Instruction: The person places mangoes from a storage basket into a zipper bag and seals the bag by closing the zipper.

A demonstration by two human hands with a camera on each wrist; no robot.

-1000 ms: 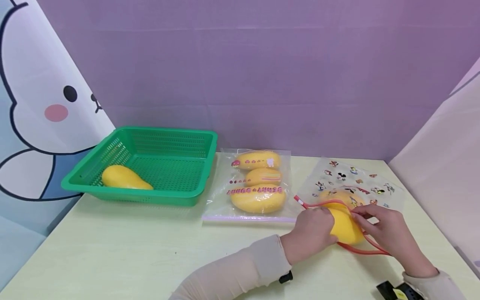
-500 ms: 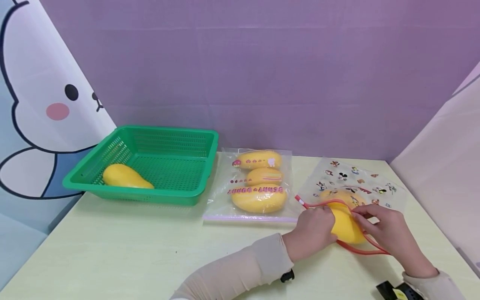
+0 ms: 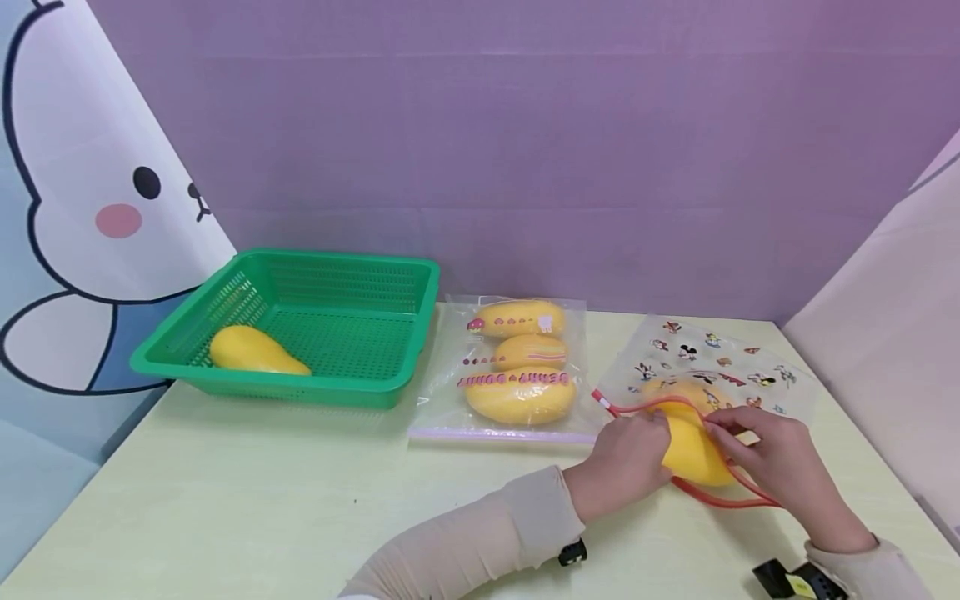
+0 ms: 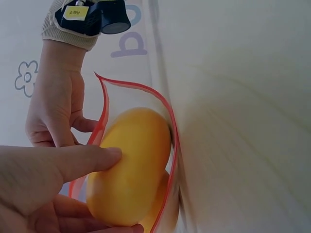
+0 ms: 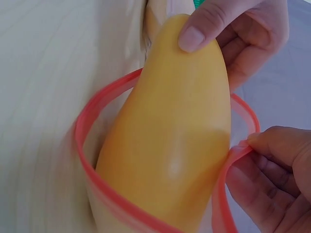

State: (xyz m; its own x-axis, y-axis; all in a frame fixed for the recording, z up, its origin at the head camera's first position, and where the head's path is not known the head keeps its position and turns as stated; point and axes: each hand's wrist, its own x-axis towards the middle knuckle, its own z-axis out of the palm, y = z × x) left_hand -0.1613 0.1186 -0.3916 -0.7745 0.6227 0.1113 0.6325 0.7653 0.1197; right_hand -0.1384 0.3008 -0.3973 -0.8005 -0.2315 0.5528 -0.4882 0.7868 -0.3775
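A yellow mango sits partly inside the mouth of a clear zip bag with cartoon prints and a red zip edge. My left hand grips the mango's left end, thumb on top in the right wrist view. My right hand pinches the bag's red edge between thumb and finger, beside the mango. Another mango lies deeper in that bag, seen through the plastic. In the left wrist view the red rim stands open around the held mango.
A second clear bag with a pale purple zip and pink print holds 3 mangoes, flat on the table. At the back left stands a green basket with one mango in it. A purple cloth hangs behind.
Both hands keep their hold on the mango and the bag's edge, with hardly any movement. The whole head view has shifted slightly.
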